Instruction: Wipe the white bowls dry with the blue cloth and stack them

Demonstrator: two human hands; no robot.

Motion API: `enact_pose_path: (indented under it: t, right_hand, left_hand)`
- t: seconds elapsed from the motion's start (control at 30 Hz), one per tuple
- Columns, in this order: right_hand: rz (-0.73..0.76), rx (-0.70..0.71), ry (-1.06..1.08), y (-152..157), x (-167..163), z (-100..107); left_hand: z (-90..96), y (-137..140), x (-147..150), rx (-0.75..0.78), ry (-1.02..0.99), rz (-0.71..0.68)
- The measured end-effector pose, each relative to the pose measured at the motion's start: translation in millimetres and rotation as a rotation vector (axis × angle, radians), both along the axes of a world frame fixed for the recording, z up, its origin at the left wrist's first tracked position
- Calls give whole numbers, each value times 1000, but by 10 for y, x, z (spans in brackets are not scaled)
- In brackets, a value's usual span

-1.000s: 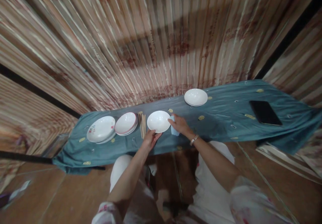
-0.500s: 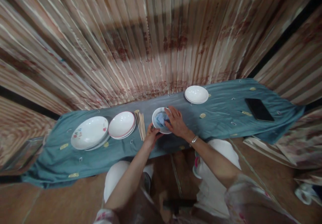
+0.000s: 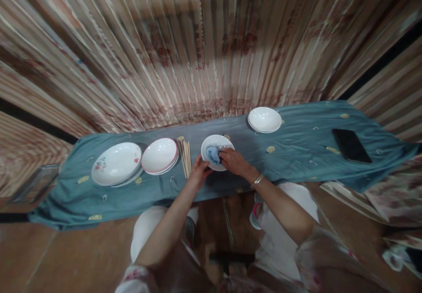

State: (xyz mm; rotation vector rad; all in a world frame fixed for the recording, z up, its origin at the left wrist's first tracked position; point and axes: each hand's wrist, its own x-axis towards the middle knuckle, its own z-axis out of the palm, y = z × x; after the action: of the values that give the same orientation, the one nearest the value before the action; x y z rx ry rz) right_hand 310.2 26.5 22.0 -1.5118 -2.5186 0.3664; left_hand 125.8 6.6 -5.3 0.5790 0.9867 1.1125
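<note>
A white bowl (image 3: pixel 227 141) is held in front of me at the middle of the table. My left hand (image 3: pixel 199 172) grips its near left rim, with the thumb on the edge and the fingers underneath. Inside the bowl lies a bunched light-blue cloth (image 3: pixel 213 154). My right hand (image 3: pixel 234 161) reaches over the right rim, its fingers closed on the cloth's right side. Just left of the bowl, several wooden chopsticks (image 3: pixel 187 159) lie side by side on the tablecloth.
A teal tablecloth (image 3: pixel 296 152) covers the long table. To the left stand stacked red-rimmed bowls (image 3: pixel 159 156) and stacked flowered plates (image 3: pixel 117 163). White stacked bowls (image 3: pixel 264 119) sit at the back right, a dark flat tablet-like object (image 3: pixel 351 146) farther right. A pleated curtain (image 3: pixel 211 56) hangs behind.
My right hand has gone from spread fingers over the bowl's right side to a closed grip on the cloth. The cloth looks more bunched. The camera view has shifted slightly.
</note>
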Motion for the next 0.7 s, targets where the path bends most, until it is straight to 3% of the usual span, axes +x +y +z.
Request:
enact_pose_path:
  t: [0.23,0.47,0.7]
  right_hand:
    - [126,-120,187,-25,49,-29]
    - [119,81,403,-13,-149,-154]
    - [50,54,548,173,-305,-121]
  left_hand:
    - [37,-3,1,-54,11,1]
    - [107,-66,42,-54,6,42]
    - [134,-73,133,-71,1,109]
